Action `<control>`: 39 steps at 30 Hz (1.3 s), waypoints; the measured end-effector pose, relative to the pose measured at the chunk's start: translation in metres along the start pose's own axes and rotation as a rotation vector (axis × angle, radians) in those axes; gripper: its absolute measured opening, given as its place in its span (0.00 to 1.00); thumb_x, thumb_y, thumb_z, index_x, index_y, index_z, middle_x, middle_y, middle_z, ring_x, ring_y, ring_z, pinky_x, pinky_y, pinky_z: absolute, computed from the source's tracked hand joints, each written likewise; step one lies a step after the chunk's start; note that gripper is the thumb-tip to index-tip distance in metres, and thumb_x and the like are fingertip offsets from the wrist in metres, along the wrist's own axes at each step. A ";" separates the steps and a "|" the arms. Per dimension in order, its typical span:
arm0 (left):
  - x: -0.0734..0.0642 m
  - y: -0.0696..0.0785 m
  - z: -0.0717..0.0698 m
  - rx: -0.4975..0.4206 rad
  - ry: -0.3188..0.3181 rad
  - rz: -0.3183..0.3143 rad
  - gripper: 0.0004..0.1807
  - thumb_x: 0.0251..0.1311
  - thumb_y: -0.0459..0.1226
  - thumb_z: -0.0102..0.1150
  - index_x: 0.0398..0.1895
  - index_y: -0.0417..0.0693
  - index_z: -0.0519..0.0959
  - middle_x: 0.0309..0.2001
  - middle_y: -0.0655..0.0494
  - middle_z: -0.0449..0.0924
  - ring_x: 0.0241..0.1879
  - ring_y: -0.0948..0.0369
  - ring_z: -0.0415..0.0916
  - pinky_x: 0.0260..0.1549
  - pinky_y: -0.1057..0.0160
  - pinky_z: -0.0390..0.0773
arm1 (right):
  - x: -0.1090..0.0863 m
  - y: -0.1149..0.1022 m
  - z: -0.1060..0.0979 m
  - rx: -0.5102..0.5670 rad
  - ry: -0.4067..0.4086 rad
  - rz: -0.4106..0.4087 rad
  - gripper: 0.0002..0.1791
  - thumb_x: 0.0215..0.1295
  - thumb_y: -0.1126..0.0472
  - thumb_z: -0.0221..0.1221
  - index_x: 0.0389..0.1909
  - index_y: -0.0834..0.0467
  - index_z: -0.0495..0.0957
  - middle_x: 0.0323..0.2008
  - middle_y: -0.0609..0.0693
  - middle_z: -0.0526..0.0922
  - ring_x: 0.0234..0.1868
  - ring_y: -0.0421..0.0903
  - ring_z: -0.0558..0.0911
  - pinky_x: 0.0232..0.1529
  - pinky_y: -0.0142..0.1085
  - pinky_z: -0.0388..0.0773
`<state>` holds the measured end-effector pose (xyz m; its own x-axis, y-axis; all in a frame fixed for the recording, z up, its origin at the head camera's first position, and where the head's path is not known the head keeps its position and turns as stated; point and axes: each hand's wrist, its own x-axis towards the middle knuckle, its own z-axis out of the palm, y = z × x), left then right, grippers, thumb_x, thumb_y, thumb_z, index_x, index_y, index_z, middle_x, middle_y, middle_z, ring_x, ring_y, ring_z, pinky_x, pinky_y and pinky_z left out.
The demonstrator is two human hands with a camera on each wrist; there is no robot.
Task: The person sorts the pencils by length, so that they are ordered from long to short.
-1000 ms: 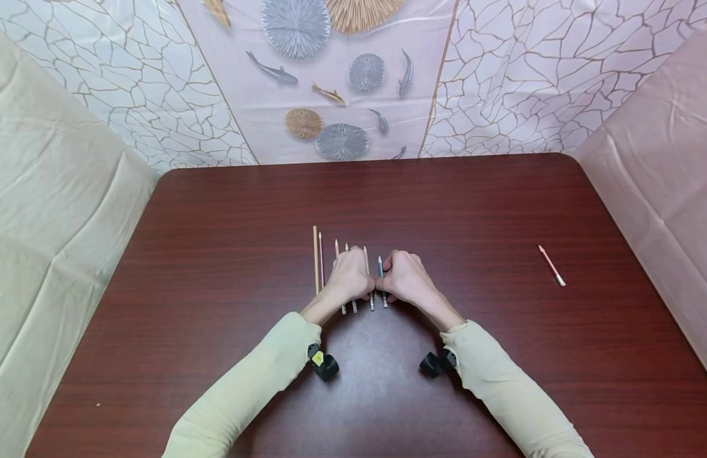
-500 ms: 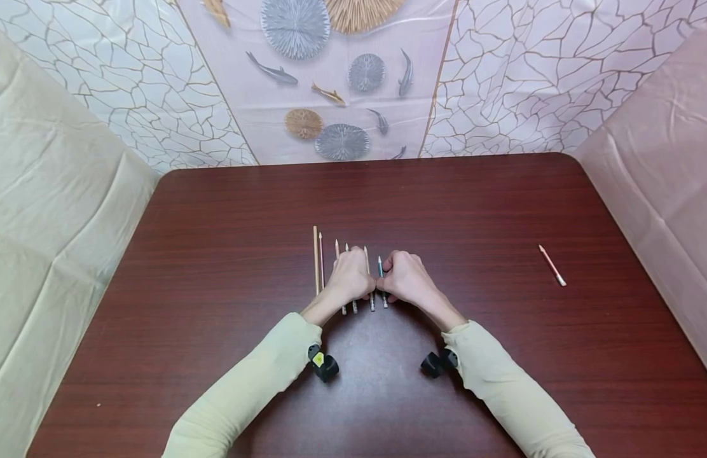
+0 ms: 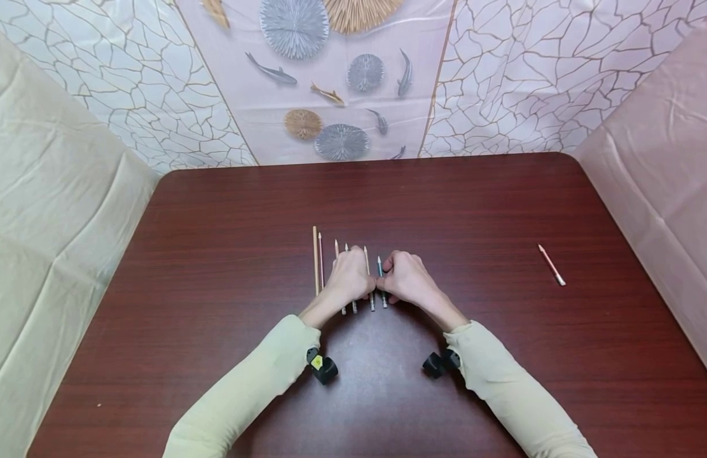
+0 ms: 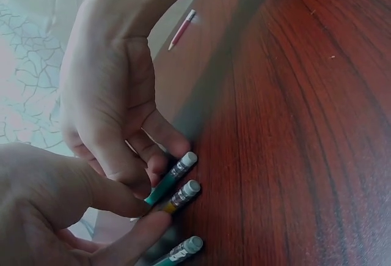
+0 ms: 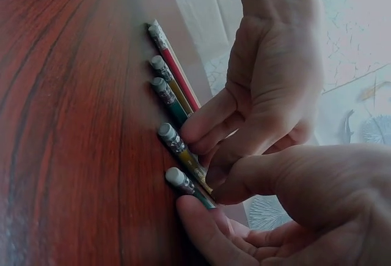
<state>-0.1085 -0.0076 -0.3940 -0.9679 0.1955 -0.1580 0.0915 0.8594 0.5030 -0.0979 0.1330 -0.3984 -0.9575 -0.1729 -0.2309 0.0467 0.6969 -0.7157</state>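
In the head view my left hand (image 3: 349, 275) and right hand (image 3: 409, 280) meet over a row of pencils lying on the table. My left hand's curled fingers pinch a yellow pencil (image 5: 194, 167) with a white eraser, whose sharpened end shows beyond the knuckles. My right hand holds a short green pencil (image 3: 380, 267) at the row's right end, thumb and finger close round it. The hands hide the middles of both pencils. Left of the yellow one lie another green pencil (image 5: 174, 106) and another yellow pencil (image 3: 337, 248), partly under my left hand.
At the row's left end lie a red pencil (image 3: 321, 254) and a longer plain wooden one (image 3: 315, 254). Far right, a short red pencil (image 3: 551, 264) lies alone on the brown table (image 3: 473, 210). Patterned cloth (image 3: 502, 76) hangs behind the table.
Almost nothing differs; both hands stay at the same pencils, and the forearms shift only very slightly.
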 end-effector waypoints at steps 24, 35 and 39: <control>-0.021 -0.031 -0.008 -0.392 0.305 0.252 0.13 0.52 0.28 0.68 0.42 0.36 0.80 0.30 0.53 0.83 0.27 0.60 0.83 0.35 0.60 0.80 | -0.022 0.035 -0.051 0.081 0.213 -0.054 0.10 0.58 0.68 0.57 0.40 0.66 0.75 0.30 0.57 0.84 0.17 0.49 0.84 0.24 0.37 0.81; -0.027 -0.045 -0.011 -0.495 0.431 0.240 0.11 0.53 0.26 0.66 0.41 0.38 0.80 0.33 0.50 0.84 0.27 0.58 0.83 0.28 0.61 0.80 | -0.034 0.061 -0.082 0.051 0.301 -0.050 0.14 0.59 0.69 0.57 0.45 0.70 0.73 0.33 0.62 0.84 0.18 0.51 0.84 0.20 0.36 0.80; -0.028 -0.051 -0.011 -0.522 0.463 0.227 0.12 0.52 0.25 0.65 0.41 0.36 0.80 0.34 0.49 0.84 0.27 0.58 0.83 0.27 0.64 0.78 | -0.041 0.073 -0.096 0.037 0.340 -0.045 0.16 0.59 0.69 0.57 0.47 0.70 0.72 0.33 0.63 0.84 0.16 0.48 0.84 0.19 0.34 0.80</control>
<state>-0.0891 -0.0621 -0.4060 -0.9487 0.0227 0.3155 0.2898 0.4622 0.8381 -0.0826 0.2579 -0.3782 -0.9986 0.0432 0.0294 0.0070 0.6672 -0.7449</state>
